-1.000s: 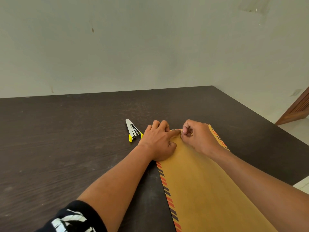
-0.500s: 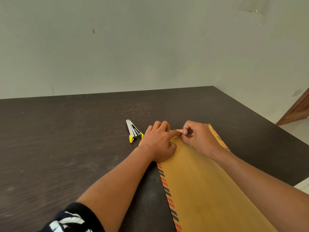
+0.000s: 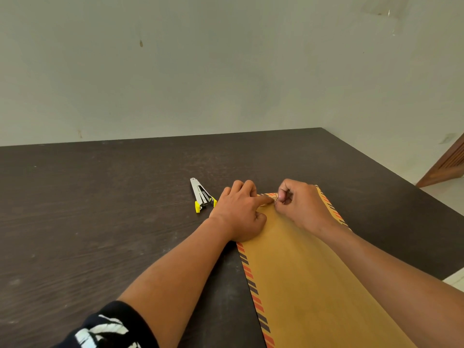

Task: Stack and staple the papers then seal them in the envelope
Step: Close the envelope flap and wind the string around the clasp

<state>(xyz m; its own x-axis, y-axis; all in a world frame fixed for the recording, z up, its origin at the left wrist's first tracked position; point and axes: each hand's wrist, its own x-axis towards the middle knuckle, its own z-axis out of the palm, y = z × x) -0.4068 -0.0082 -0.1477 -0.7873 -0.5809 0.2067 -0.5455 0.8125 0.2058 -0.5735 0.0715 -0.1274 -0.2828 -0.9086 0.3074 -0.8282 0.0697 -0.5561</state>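
Sealing looks to be the step in hand: both hands work at the far end of the envelope (image 3: pixel 308 277), which lies flat on the surface (image 3: pixel 100 209) and runs back from the hands toward the person. No loose papers show, so they are presumably inside already, though that cannot be seen.

The left hand (image 3: pixel 241 212) rests palm down on the envelope's left far corner, its forefinger stretched rightward along the striped edge and pressing it flat; it clamps nothing. The right hand (image 3: pixel 303 204) is curled into a loose fist just beside that fingertip, thumb and forefinger pinched together on something very small at the envelope's edge, perhaps a strip or a clasp. It is too small to tell what. The two hands nearly touch at that spot.

Both forearms reach forward and converge, wrists low, the right one lying over the envelope's right border. A dark sleeve (image 3: pixel 108 327) shows on the left arm.

The stapler (image 3: pixel 203 195) lies just left of the left hand, untouched.

The next move likely calls for drawing the pinched piece along or away while the left forefinger holds the edge down, then pressing the flap shut along its whole width.
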